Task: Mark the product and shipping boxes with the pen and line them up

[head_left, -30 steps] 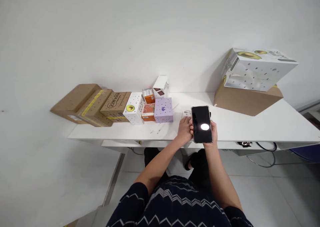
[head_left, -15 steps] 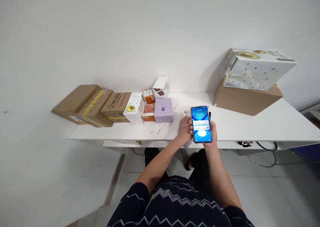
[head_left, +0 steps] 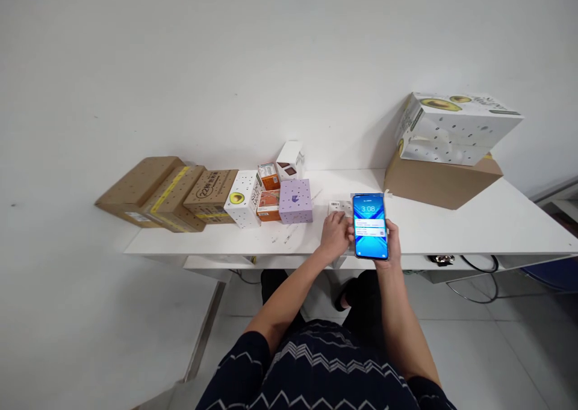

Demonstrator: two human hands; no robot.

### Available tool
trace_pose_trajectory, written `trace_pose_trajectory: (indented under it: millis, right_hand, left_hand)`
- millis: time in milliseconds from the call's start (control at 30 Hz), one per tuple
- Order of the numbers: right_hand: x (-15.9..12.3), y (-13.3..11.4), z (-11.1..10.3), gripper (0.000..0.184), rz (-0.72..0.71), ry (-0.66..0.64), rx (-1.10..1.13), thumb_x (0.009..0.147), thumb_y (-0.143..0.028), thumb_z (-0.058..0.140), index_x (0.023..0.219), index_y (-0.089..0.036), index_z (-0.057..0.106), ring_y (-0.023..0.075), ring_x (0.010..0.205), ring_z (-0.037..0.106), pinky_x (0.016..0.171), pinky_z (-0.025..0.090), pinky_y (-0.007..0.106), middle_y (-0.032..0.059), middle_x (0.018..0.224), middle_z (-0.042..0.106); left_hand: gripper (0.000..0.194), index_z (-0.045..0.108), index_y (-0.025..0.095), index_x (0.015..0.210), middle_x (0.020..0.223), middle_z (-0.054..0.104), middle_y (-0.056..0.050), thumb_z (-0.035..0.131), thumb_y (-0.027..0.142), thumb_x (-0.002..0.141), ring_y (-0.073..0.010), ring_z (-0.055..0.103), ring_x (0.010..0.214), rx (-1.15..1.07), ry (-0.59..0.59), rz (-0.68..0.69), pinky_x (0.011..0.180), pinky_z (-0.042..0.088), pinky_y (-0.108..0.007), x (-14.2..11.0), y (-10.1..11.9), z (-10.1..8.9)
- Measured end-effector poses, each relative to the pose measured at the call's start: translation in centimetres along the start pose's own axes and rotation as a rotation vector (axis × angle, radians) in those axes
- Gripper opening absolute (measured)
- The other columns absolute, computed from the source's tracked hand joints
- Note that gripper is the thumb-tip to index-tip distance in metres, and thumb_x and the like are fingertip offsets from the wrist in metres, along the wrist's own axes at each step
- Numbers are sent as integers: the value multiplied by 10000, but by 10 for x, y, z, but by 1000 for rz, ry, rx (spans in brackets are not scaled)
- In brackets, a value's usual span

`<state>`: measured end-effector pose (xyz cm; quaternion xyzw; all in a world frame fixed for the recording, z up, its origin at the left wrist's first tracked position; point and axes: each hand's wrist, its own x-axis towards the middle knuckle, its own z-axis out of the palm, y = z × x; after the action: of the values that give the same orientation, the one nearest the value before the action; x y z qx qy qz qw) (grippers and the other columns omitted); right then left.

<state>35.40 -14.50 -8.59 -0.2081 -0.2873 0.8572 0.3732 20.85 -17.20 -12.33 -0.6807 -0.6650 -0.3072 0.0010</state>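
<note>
A phone [head_left: 371,241] with a lit blue lock screen is held nearly upright in my right hand [head_left: 392,241], its fingers wrapped round the right edge and back. My left hand [head_left: 335,235] is just left of the phone, fingers bent over a small white box [head_left: 335,206] with a barcode label. The phone hides much of that box and some of my left fingertips. Left of my hands, a lilac box [head_left: 295,202] stands beside an orange box [head_left: 270,204].
On the white table [head_left: 433,235], a white avocado-print carton [head_left: 456,134] rests on a brown carton [head_left: 422,181] at right. Brown boxes [head_left: 210,193] and a white avocado box [head_left: 244,198] line the left. Another orange box [head_left: 270,177] and white box [head_left: 289,160] stand behind.
The phone and my right hand have shifted slightly right, so more of the small white box shows. My left hand has stayed at nearly the same place.
</note>
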Motion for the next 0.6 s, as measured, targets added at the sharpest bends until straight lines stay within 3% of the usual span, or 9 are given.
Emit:
trace_pose_trajectory:
  millis: [100,167,267,333,433,533,600]
  right_hand:
    - [-11,-23,-21,559,-143,181,-176,770,-580,411,1125,-182,577,268,853,667,699,554,426,106,964,686]
    - [-14,-39,-41,558,-213,390,-383,771,-571,406,1140,-183,564,250,832,661,705,545,407,101,985,668]
    - [-11,-57,-71,557,-225,807,-988,759,-510,485,1199,-174,546,258,884,631,776,507,402,118,1013,640]
    - [-7,-64,-88,565,-165,970,-1493,761,-449,533,1243,-155,542,303,989,587,847,457,431,170,1071,614]
    - [-1,-69,-107,549,-40,1006,-1986,807,-383,514,1288,-119,527,359,1068,536,882,403,471,246,1155,562]
    - [3,-74,-119,520,76,979,-2112,850,-384,476,1287,-108,528,357,1075,524,876,390,456,252,1149,559]
    - [7,-75,-119,506,81,998,-2130,862,-424,469,1251,-113,557,364,1136,475,891,374,452,247,1190,536]
  left_hand:
    - [284,631,164,1075,1156,593,-88,458,167,849,-242,466,1152,-23,76,36,1013,397,-394,-3,2,-6]
    - [282,643,166,1057,1105,618,-82,445,156,857,-226,490,1113,-50,116,14,1006,405,-380,-4,3,-6]
    - [251,659,194,1018,1070,640,-60,473,171,851,-212,521,1071,-75,147,-8,980,418,-382,-5,6,-7]
    - [219,669,213,994,1068,647,-51,496,217,859,-213,523,1081,-74,164,7,985,408,-395,-10,8,-9]
    - [245,675,230,1011,1121,632,-57,552,370,853,-247,487,1145,-54,131,51,1009,381,-436,-25,11,-16]
    - [435,625,274,1147,1266,560,-64,615,515,785,-332,397,1240,38,-4,78,1021,337,-552,-43,12,-26]
    - [481,560,319,1242,1352,495,-56,623,475,791,-370,340,1282,130,-97,74,1019,304,-617,-51,12,-33]
